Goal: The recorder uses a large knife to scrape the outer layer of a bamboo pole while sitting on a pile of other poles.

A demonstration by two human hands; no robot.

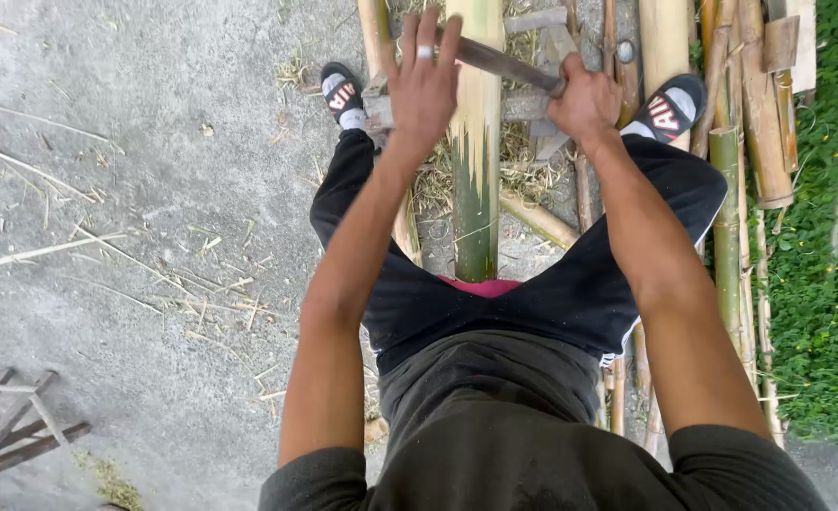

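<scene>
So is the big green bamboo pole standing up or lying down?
Lying down. The bamboo pole stretches along the ground between the person's legs, with the left hand pressed on a blade across it and the right hand gripping the handle.

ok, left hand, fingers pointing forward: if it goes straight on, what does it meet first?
Left hand lies open on the blade across the thick bamboo pole. Straight on, its fingertips probably just run further along that pole; depth is unclear.

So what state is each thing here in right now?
Bamboo pole: lying between the legs, green at the near end.
Blade: laid across the pole.
Left hand: open, palm pressing on the blade.
Right hand: closed around the handle.
Spare bamboo: piled at right.
</scene>
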